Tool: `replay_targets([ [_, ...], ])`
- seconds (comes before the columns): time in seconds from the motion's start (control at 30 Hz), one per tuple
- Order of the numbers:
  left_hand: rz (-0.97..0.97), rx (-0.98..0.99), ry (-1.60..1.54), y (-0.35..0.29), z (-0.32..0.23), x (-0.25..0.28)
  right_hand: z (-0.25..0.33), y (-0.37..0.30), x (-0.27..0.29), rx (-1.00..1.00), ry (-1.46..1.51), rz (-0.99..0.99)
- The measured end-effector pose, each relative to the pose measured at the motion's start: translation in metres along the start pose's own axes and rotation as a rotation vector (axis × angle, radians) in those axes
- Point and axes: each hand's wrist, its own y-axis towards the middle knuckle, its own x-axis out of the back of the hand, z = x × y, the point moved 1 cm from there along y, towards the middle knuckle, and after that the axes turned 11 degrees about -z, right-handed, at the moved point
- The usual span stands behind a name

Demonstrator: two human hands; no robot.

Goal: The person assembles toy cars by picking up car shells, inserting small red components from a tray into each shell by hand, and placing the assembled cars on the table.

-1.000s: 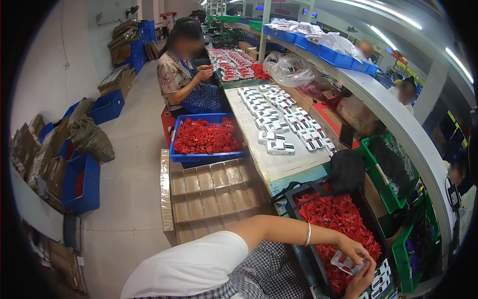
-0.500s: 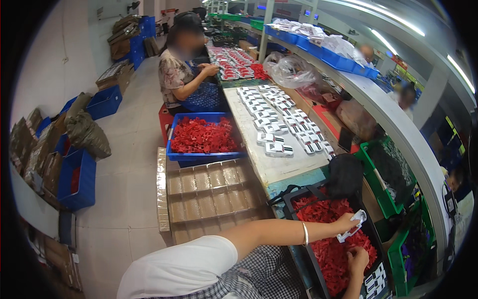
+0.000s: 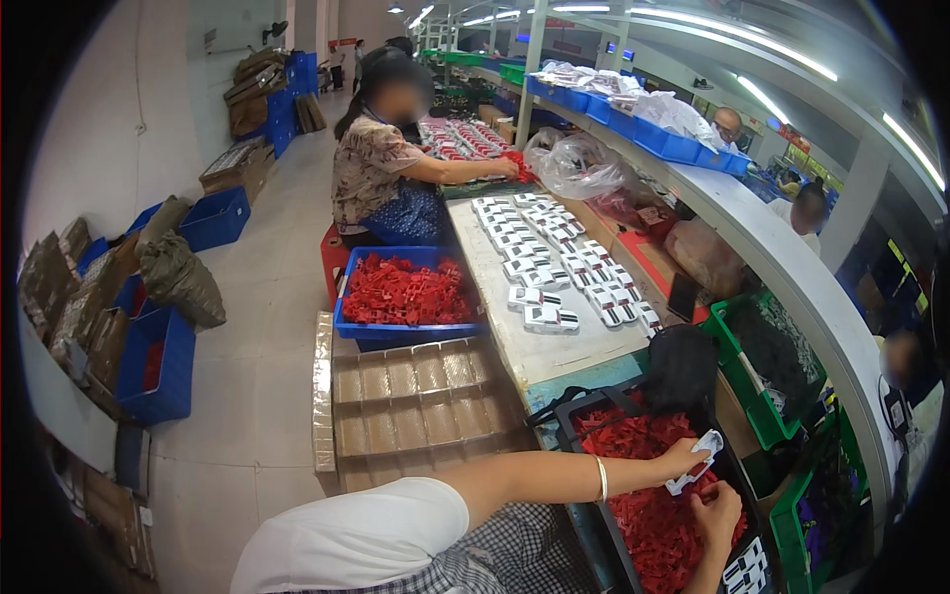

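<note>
My left hand (image 3: pixel 679 458), a pale bangle on its wrist, is closed on a white toy car shell (image 3: pixel 704 457), held tilted above a black tray (image 3: pixel 627 556). Just below the shell is my right hand (image 3: pixel 718 509), its fingers bent together in a pinch; whatever sits between them is hidden. Small red plastic parts (image 3: pixel 648 520) are heaped in the tray beneath both hands. By the tray's lower right corner lie several white toy cars with dark windows (image 3: pixel 744 571).
More white toy cars (image 3: pixel 546 319) stand in rows on the pale worktop (image 3: pixel 569 361). Green crates (image 3: pixel 767 351) line the right side. Left of the bench are a blue bin (image 3: pixel 408 292) of red parts and a divided carton (image 3: pixel 416 406). A co-worker (image 3: pixel 371 168) sits farther up.
My left hand has lowered the shell slightly, nearer my right hand. The co-worker's arm now stretches across the bench toward a red pile. My view has shifted a little.
</note>
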Motion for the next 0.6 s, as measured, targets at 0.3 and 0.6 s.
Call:
replay_targets([
  [0.3, 0.129, 0.050, -0.015, 0.001, -0.002, -0.001, 0.021, -0.005, -0.027, 0.124, 0.443, -0.331],
  [0.6, 0.204, 0.006, -0.082, -0.007, 0.005, -0.001, 0.027, -0.014, -0.018, 0.200, 0.084, -0.447],
])
